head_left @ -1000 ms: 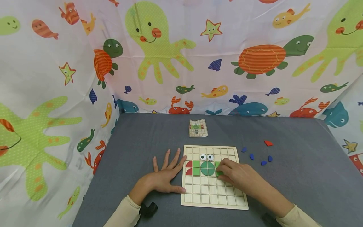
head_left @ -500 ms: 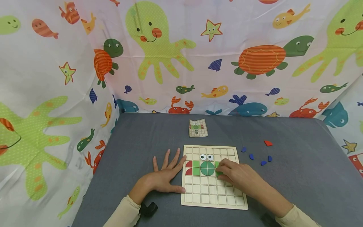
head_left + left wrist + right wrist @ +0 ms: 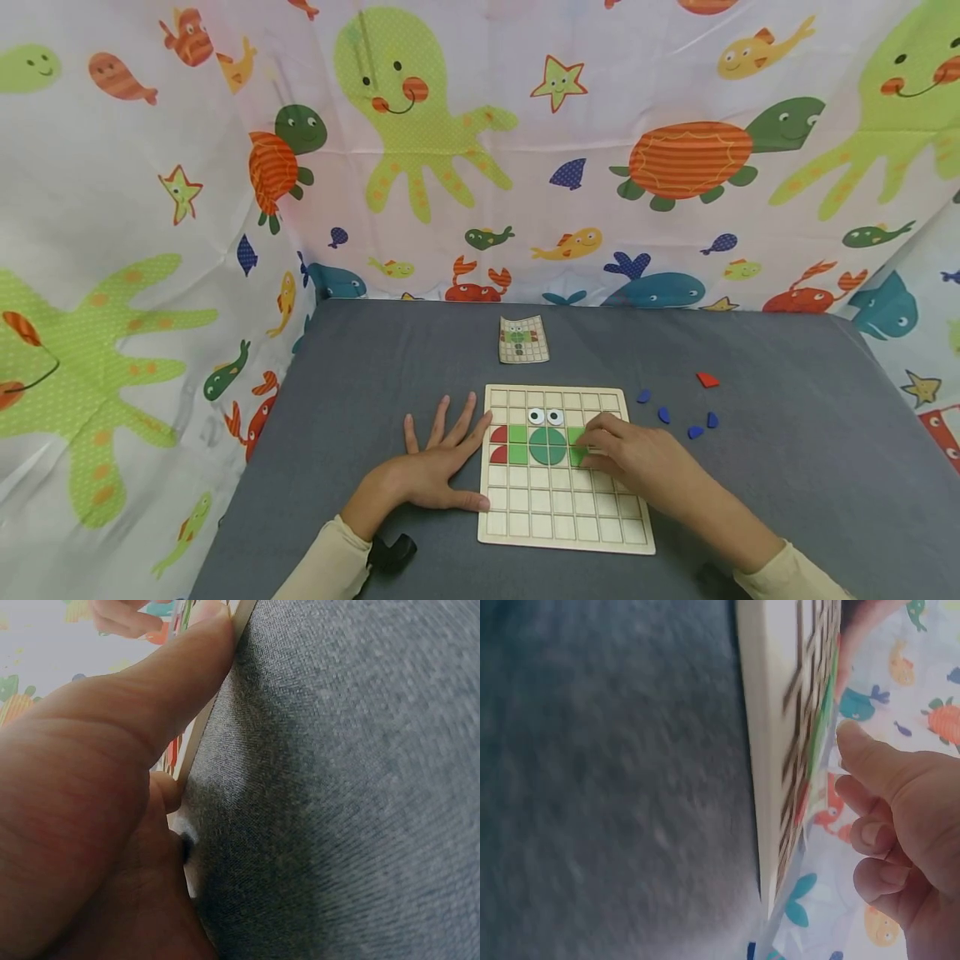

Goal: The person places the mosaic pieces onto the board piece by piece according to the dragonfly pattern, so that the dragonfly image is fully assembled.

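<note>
A light wooden grid board (image 3: 558, 527) lies on the grey table. On it sit red quarter-round pieces (image 3: 498, 435), green squares (image 3: 517, 443), a dark green circle (image 3: 538, 437) and two eye pieces (image 3: 536, 416). My left hand (image 3: 429, 477) is spread flat at the left, thumb and index fingertips on the board's edge. Over the right-hand green squares (image 3: 576, 455) hovers my right hand (image 3: 647, 460), fingers loosely bent. In the right wrist view, its thumb (image 3: 874, 754) and fingertips stand off the board, with nothing between them; a reddish patch (image 3: 802, 801) shows on the board below.
Right of the board lie several small blue pieces (image 3: 663, 415) and one red piece (image 3: 707, 380). A small pattern card (image 3: 523, 354) lies behind the board. A curtain with sea animals (image 3: 585, 108) closes off the back and sides.
My right hand has shifted slightly right and come off the green squares, showing more of them. My left hand keeps its place. The view has moved a little.
</note>
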`<state>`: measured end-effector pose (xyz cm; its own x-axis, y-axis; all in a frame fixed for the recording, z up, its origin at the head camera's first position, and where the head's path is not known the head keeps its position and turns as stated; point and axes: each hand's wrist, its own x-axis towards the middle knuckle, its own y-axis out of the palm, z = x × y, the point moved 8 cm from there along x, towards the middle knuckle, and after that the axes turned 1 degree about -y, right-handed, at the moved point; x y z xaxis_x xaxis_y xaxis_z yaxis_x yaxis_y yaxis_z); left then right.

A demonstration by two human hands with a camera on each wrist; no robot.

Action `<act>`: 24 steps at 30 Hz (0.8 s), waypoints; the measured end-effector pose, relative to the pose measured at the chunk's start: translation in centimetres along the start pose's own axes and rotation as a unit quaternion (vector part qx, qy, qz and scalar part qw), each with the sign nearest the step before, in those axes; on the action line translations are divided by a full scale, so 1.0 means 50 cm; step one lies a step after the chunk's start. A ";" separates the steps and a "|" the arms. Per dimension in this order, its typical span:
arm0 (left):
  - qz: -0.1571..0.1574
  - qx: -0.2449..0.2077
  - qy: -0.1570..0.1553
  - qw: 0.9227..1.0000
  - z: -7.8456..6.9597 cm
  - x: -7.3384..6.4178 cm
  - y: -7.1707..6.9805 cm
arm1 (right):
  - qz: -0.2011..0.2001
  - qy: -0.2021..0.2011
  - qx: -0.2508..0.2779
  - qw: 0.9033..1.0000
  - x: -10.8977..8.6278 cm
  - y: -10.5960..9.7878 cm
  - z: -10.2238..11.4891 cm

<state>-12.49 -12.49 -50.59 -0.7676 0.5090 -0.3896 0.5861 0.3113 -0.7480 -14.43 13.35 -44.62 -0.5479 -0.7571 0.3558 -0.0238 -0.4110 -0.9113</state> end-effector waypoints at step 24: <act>-0.001 -0.003 0.003 1.000 0.004 0.004 0.003 | -0.029 0.126 -0.056 0.990 -0.057 -0.094 -0.123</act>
<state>-12.62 -12.51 -50.89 -0.7670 0.5131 -0.3852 0.5863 0.3166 -0.7457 -17.90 20.57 -42.62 -0.7335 -0.5772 0.3588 -0.1469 -0.3809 -0.9129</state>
